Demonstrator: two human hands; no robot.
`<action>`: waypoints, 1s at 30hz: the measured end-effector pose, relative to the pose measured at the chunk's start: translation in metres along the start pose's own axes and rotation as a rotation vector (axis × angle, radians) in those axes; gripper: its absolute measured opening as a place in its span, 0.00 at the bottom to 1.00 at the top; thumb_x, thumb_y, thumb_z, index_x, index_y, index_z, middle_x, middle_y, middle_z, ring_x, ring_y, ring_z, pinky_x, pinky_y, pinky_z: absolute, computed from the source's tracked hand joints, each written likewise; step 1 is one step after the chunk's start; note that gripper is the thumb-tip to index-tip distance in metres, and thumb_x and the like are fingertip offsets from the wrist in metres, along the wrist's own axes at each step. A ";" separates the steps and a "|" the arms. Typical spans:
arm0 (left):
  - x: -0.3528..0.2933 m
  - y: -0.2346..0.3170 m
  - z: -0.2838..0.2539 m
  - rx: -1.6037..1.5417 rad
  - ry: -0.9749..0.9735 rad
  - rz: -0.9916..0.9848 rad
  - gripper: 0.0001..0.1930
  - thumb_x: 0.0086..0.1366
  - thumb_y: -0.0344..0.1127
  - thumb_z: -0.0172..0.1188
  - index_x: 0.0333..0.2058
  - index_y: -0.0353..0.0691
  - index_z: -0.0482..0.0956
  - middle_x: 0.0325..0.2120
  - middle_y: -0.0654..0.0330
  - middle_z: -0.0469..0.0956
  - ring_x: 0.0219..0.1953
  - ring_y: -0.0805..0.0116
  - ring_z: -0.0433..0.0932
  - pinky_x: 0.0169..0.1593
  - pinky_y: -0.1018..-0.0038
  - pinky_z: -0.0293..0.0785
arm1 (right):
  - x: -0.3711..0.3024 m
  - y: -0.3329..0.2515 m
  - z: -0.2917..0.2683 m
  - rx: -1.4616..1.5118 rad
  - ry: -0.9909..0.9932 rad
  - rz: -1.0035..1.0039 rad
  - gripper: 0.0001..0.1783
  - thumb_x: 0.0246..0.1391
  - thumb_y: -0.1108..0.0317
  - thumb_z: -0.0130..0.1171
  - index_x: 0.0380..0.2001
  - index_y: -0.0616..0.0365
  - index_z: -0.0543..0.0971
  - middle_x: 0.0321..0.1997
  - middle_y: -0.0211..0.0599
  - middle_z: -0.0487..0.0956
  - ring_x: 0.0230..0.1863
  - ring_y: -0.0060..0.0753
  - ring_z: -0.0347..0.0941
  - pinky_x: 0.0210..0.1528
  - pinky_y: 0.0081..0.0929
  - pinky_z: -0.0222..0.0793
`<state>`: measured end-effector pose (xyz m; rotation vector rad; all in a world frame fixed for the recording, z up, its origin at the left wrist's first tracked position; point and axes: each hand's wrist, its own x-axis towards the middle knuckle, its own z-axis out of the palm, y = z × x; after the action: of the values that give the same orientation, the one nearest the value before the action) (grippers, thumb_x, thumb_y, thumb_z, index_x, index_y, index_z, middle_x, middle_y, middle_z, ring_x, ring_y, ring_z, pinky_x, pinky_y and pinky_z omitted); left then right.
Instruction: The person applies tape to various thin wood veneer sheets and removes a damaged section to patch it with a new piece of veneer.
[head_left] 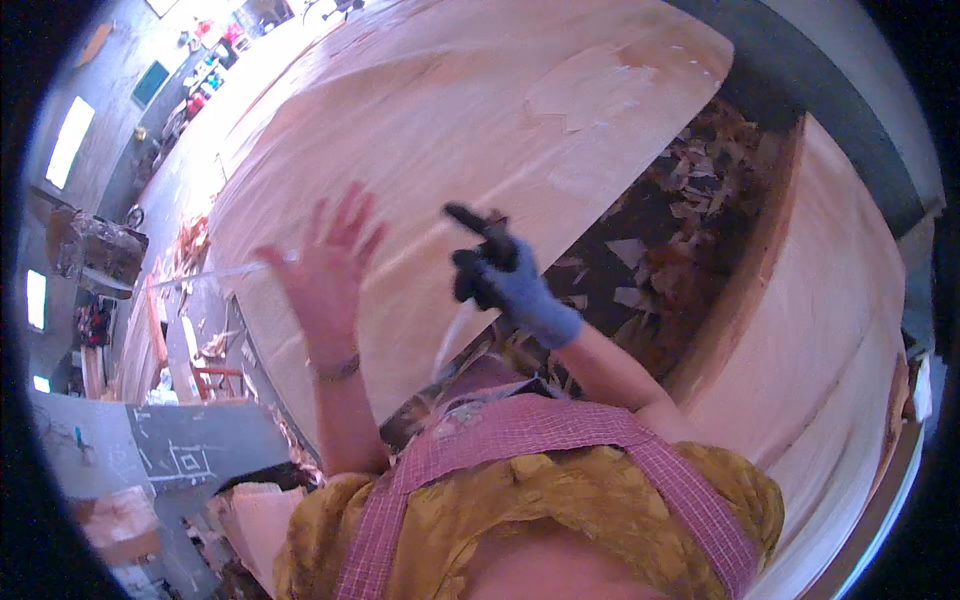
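My bare left hand (pixel 332 265) is raised over a large stack of pale wood veneer sheets (pixel 480 120), its fingers spread and nothing in the palm. A thin whitish strip (pixel 220 272) runs off to the left from beside its thumb; whether it touches the hand I cannot tell. My right hand (pixel 505 275) wears a blue glove with black fingers and hovers over the stack's near right edge. Its fingers are apart, one pointing up and left, slightly blurred. Just below it shows a pale strip (pixel 455 338), and I see no clear grip on it.
Torn veneer scraps (pixel 660 230) litter the dark gap right of the stack. Beyond the gap stands another pale wood stack (pixel 800 330). At the left are a plastic-wrapped block (pixel 100 250), wood shavings (pixel 190 245) and a grey panel with chalk marks (pixel 190 450).
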<state>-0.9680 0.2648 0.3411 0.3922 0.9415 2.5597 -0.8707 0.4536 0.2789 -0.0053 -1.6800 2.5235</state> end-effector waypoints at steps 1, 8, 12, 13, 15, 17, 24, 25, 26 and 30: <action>0.016 -0.026 -0.010 0.003 -0.057 -0.102 0.35 0.69 0.62 0.46 0.60 0.35 0.65 0.51 0.51 0.74 0.55 0.60 0.73 0.58 0.60 0.70 | 0.004 -0.006 -0.028 -0.014 0.000 0.018 0.38 0.58 0.66 0.61 0.69 0.47 0.58 0.20 0.26 0.77 0.19 0.16 0.72 0.17 0.13 0.61; 0.136 -0.202 0.005 0.733 -0.429 -0.598 0.21 0.66 0.50 0.60 0.47 0.38 0.78 0.39 0.64 0.78 0.41 0.77 0.76 0.45 0.77 0.73 | 0.054 -0.009 -0.183 -0.123 0.051 0.026 0.44 0.53 0.75 0.64 0.70 0.52 0.54 0.37 0.34 0.79 0.28 0.21 0.76 0.22 0.16 0.66; 0.213 -0.277 0.013 0.694 -0.550 -0.712 0.12 0.64 0.41 0.63 0.38 0.38 0.79 0.31 0.67 0.78 0.34 0.79 0.75 0.38 0.80 0.72 | 0.098 -0.010 -0.267 -0.165 0.014 0.091 0.44 0.54 0.75 0.64 0.70 0.54 0.54 0.44 0.37 0.79 0.35 0.23 0.77 0.35 0.21 0.74; 0.227 -0.291 0.014 0.709 -0.556 -0.747 0.10 0.64 0.39 0.63 0.37 0.38 0.79 0.30 0.68 0.78 0.32 0.79 0.74 0.37 0.80 0.71 | 0.104 -0.013 -0.283 -0.205 0.022 0.123 0.43 0.54 0.75 0.64 0.70 0.54 0.54 0.45 0.37 0.79 0.35 0.23 0.77 0.35 0.21 0.74; 0.261 -0.318 0.020 0.802 -0.543 -0.751 0.08 0.65 0.38 0.62 0.35 0.38 0.79 0.28 0.68 0.77 0.31 0.79 0.74 0.35 0.80 0.71 | 0.120 -0.009 -0.319 -0.285 0.037 0.164 0.43 0.55 0.75 0.63 0.70 0.55 0.53 0.45 0.37 0.79 0.35 0.23 0.77 0.35 0.21 0.74; 0.286 -0.341 0.026 0.952 -0.489 -0.714 0.08 0.66 0.38 0.61 0.34 0.39 0.79 0.28 0.68 0.77 0.31 0.80 0.73 0.35 0.80 0.70 | 0.135 -0.006 -0.348 -0.175 0.157 0.248 0.33 0.57 0.69 0.62 0.64 0.59 0.63 0.38 0.36 0.82 0.29 0.22 0.77 0.30 0.20 0.72; 0.413 -0.432 -0.037 1.500 -0.023 -0.312 0.14 0.64 0.42 0.60 0.34 0.35 0.80 0.28 0.55 0.79 0.30 0.63 0.77 0.35 0.67 0.72 | 0.187 0.019 -0.483 -0.215 0.233 0.440 0.15 0.61 0.64 0.57 0.47 0.63 0.78 0.28 0.37 0.81 0.22 0.21 0.74 0.23 0.18 0.68; 0.432 -0.444 -0.046 1.568 -0.027 -0.293 0.14 0.63 0.43 0.60 0.34 0.36 0.80 0.31 0.54 0.79 0.33 0.60 0.77 0.38 0.66 0.72 | 0.201 0.023 -0.499 -0.217 0.203 0.447 0.15 0.61 0.64 0.57 0.46 0.63 0.78 0.28 0.37 0.81 0.22 0.21 0.74 0.22 0.19 0.68; 0.447 -0.456 -0.052 1.639 -0.032 -0.282 0.14 0.63 0.43 0.60 0.34 0.37 0.80 0.33 0.52 0.79 0.36 0.58 0.77 0.41 0.64 0.71 | 0.213 0.026 -0.516 -0.214 0.171 0.458 0.14 0.61 0.65 0.57 0.46 0.63 0.78 0.28 0.37 0.81 0.22 0.21 0.74 0.22 0.19 0.68; 0.479 -0.494 -0.039 1.955 0.075 -0.232 0.12 0.61 0.44 0.61 0.33 0.40 0.81 0.40 0.52 0.77 0.48 0.56 0.74 0.52 0.59 0.66 | 0.259 0.045 -0.578 -0.213 0.160 0.539 0.13 0.61 0.65 0.56 0.43 0.62 0.79 0.27 0.35 0.81 0.20 0.20 0.72 0.20 0.18 0.66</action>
<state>-1.2815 0.8019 0.0445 0.5236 2.8870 0.6397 -1.0952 0.9918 0.0287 -0.7515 -2.0884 2.5646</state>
